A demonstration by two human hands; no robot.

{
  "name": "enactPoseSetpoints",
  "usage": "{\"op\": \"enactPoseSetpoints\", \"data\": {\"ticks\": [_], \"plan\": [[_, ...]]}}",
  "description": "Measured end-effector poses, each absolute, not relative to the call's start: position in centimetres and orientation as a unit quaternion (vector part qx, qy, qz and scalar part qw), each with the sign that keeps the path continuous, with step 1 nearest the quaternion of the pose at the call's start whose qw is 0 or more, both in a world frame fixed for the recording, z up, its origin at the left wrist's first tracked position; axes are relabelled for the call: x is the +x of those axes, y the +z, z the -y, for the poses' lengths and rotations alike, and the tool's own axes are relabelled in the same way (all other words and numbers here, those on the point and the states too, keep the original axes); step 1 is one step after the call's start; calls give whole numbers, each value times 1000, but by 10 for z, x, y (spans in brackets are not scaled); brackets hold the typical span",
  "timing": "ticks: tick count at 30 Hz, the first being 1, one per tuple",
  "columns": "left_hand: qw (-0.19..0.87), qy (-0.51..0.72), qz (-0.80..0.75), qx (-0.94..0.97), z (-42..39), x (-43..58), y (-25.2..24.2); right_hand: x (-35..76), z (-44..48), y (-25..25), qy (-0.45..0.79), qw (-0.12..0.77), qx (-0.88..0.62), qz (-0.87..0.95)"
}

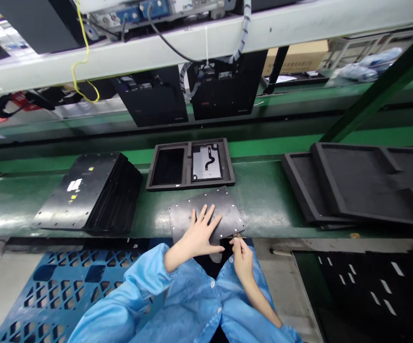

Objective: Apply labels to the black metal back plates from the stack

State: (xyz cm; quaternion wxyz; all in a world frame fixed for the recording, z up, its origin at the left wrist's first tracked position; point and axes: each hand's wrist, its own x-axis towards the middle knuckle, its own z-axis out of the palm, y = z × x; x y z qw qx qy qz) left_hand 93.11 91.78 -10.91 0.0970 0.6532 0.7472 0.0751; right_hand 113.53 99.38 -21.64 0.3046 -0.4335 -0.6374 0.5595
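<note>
A dark flat panel (228, 209) with small holes along its edges lies at the front edge of the green bench. My left hand (200, 234) rests on it with fingers spread. At the panel's near right corner, my right hand (242, 257) is closed in a pinch; what the fingers hold there is too small to make out. Just behind the panel sits a black foam tray (188, 164) with two compartments. In its left one is a dark screen (168, 166), and in its right one a silver-backed screen (201, 164) with a black ribbon cable.
A stack of similar dark panels (95, 181) stands to the left. Empty black foam trays (353, 186) are piled at the right. Above the bench runs a white shelf beam (299, 21) with hanging cables, and a slanted green post (381, 81) crosses at the right.
</note>
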Motion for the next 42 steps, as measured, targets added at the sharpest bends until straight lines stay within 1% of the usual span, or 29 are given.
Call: {"op": "enactPoseSetpoints", "data": {"ticks": [4,8,12,16,19,24,29,33,42], "plan": [[52,-12,-723,689,-912,939,-107,1136,-994,-218,555,303,-437,639],[32,-77,-702,708,-924,943,-102,1137,-994,-215,552,298,-439,644],[13,-103,-679,726,-932,951,-99,1137,-994,-206,547,295,-439,648],[-10,-129,-644,754,-936,959,-98,1139,-998,-196,527,262,-438,679],[-28,-151,-651,743,-937,967,-97,1140,-1004,-189,503,247,-430,708],[-20,-143,-671,727,-938,976,-89,1142,-1023,-179,492,213,-411,738],[-7,-141,-670,729,-938,967,-54,1143,-1034,-168,477,180,-399,762],[16,-98,-670,736,-935,945,-23,1143,-1035,-165,464,171,-391,776],[68,-4,-704,706,-931,877,25,1146,-1039,-169,438,164,-383,797]]}}
